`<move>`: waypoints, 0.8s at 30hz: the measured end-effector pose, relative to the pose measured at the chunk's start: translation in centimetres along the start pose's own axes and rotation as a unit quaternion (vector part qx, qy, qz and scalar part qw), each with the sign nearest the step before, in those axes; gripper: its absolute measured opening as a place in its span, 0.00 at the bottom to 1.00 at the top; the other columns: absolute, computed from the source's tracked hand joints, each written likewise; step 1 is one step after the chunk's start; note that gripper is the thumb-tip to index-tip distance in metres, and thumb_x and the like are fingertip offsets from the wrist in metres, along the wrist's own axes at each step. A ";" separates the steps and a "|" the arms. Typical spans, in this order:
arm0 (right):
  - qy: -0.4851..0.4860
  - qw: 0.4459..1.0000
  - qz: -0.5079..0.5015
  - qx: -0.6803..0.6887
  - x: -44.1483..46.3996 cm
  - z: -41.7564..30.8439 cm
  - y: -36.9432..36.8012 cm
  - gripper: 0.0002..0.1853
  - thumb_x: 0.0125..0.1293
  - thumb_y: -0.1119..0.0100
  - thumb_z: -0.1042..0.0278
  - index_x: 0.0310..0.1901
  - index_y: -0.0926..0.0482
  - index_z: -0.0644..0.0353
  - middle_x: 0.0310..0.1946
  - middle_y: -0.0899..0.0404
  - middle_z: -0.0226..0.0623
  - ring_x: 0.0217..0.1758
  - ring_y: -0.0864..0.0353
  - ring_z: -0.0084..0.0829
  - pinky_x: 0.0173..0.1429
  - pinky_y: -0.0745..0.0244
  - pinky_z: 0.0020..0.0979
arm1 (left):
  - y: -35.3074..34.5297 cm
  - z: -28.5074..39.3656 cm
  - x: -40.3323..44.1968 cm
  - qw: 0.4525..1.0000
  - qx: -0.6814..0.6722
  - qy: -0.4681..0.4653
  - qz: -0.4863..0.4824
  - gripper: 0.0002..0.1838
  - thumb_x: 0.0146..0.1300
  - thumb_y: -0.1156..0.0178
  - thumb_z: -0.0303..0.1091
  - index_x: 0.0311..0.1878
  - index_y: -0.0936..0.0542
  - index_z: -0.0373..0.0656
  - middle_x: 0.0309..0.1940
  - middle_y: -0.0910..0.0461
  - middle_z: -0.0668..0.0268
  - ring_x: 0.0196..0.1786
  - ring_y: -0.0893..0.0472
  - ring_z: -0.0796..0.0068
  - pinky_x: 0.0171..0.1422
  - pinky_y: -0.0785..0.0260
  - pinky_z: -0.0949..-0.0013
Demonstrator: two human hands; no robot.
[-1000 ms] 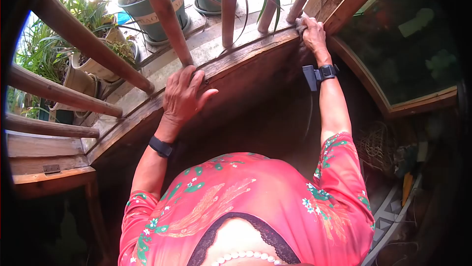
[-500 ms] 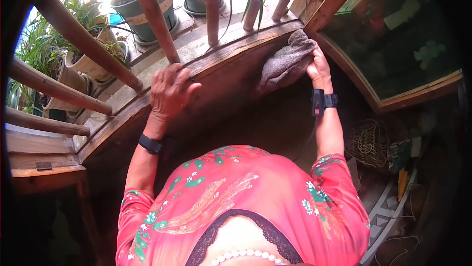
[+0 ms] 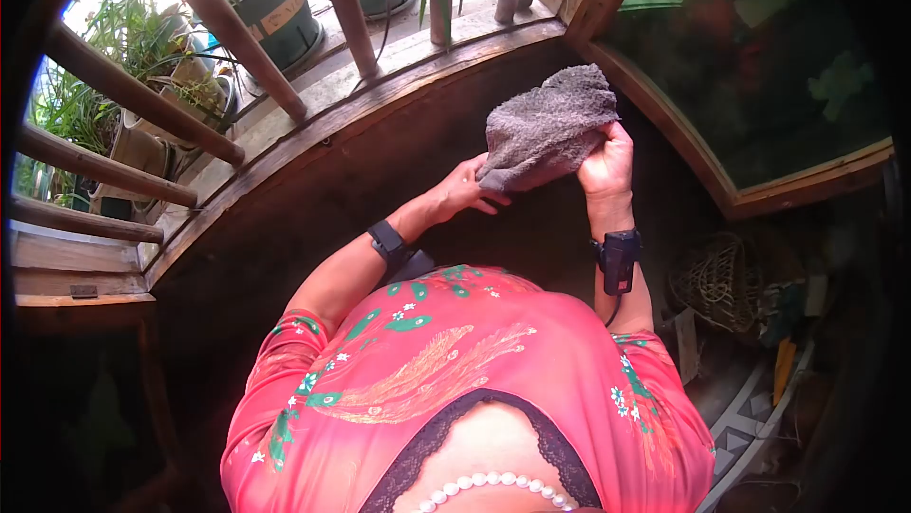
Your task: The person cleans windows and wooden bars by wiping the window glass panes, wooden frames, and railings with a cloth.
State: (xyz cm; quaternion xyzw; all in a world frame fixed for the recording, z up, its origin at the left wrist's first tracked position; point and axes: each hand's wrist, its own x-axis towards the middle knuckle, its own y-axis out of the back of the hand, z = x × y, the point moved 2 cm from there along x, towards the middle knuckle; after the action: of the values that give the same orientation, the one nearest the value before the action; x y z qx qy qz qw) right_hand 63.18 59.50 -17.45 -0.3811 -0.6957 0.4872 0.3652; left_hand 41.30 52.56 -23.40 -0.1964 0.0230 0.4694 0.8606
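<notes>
A crumpled grey-brown cloth (image 3: 550,124) hangs between my two hands, below the window sill. My right hand (image 3: 607,164) is closed on its right side, palm partly turned up. At the cloth's lower left corner is my left hand (image 3: 465,187), with its fingertips partly behind the fabric and the thumb side against it. Above the cloth runs the worn wooden sill (image 3: 399,86) with upright wooden bars (image 3: 346,10). Both wrists carry dark bands, and a small black device sits on the right one.
Potted plants (image 3: 275,19) stand beyond the bars, at the upper left. An open wooden-framed window panel (image 3: 740,95) juts out at the right. Lower right are a woven basket (image 3: 716,280) and assorted items. Another frame section (image 3: 81,280) is at the left.
The right hand has brought the cloth off the sill's right end and down toward the body. My left hand has left the sill and moved right to the cloth. The view has shifted slightly.
</notes>
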 end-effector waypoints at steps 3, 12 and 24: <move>0.077 0.978 0.162 -0.111 -1.4 -1.2 0.1 0.16 0.69 0.55 0.71 0.54 0.24 0.66 0.57 0.22 0.47 0.62 0.25 0.44 0.70 0.34 0.46 | -0.2 0.4 0.2 0.991 -0.087 -0.081 0.056 0.21 0.68 0.45 0.34 0.63 0.33 0.44 0.57 0.24 0.59 0.53 0.18 0.65 0.47 0.19 0.61; 0.015 0.928 0.149 -0.341 -2.1 -0.4 7.3 0.18 0.74 0.54 0.72 0.62 0.30 0.62 0.60 0.26 0.39 0.63 0.27 0.32 0.70 0.33 0.37 | -0.3 11.8 2.4 0.879 0.186 -0.328 0.290 0.21 0.50 0.45 0.25 0.50 0.27 0.33 0.38 0.20 0.62 0.41 0.18 0.72 0.43 0.24 0.70; 0.066 0.934 0.110 -0.334 3.2 -0.8 4.0 0.17 0.71 0.51 0.71 0.60 0.30 0.62 0.55 0.24 0.37 0.58 0.24 0.31 0.64 0.28 0.37 | 1.4 17.5 18.0 0.704 0.587 -0.359 0.178 0.30 0.59 0.48 0.24 0.67 0.37 0.35 0.59 0.29 0.43 0.63 0.29 0.44 0.69 0.35 0.57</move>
State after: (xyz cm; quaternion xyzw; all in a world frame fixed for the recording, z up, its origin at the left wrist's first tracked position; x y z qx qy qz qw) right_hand 63.13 63.61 -20.61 -0.5864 -0.7463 0.2380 0.2062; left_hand 47.72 73.90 -11.73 0.5393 0.0175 0.5402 0.6458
